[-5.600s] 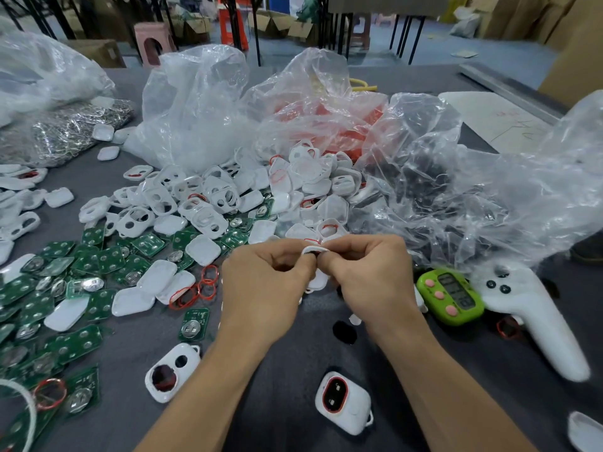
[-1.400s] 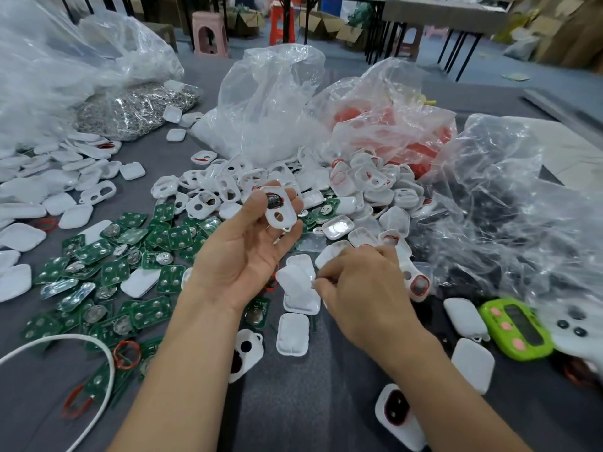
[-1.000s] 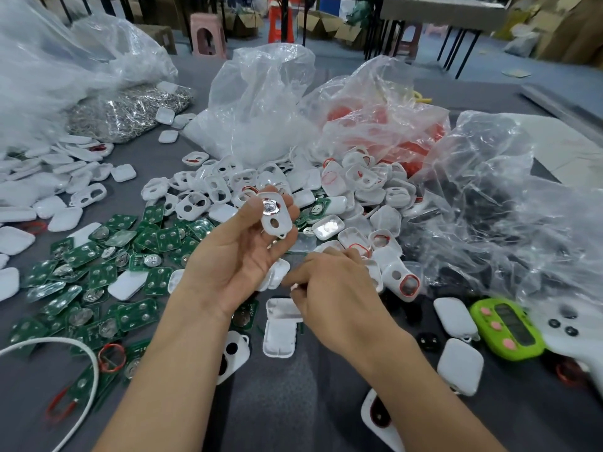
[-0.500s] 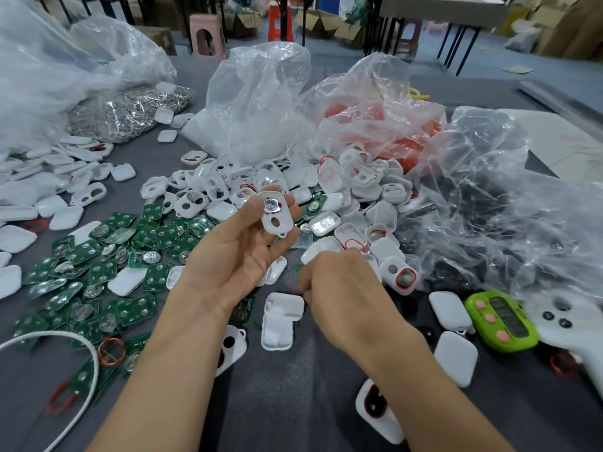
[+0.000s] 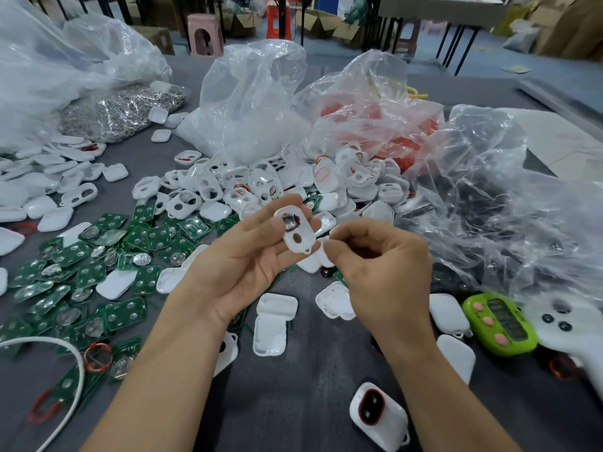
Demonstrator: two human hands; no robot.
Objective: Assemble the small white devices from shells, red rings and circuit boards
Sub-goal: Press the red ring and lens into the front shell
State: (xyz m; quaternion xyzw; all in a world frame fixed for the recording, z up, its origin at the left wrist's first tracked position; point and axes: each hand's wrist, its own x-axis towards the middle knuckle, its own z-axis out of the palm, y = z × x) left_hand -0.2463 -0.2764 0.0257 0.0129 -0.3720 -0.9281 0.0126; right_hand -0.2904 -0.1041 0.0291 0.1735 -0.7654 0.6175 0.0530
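Sitting pinched in left hand (image 5: pixel 241 265) fingers, holed shell (image 5: pixel 298 238); right hand (image 5: pixel 385 272) pinching white piece (image 5: pixel 327 260) alongside.

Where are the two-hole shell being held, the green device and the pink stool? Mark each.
two-hole shell (image 5: pixel 306 235), head view, white face beside the small hole
green device (image 5: pixel 501 322), head view, middle of its face
pink stool (image 5: pixel 216 37), head view, front panel beside the cutout

Bare left forearm (image 5: pixel 156 386) and bare right forearm (image 5: pixel 434 393), slim and smooth, running off the near edge. Bare too, left hand (image 5: pixel 241 269) and right hand (image 5: pixel 385 275), knuckles plain on the right. Seemingly short, unpainted nails, though too blurred to be sure.
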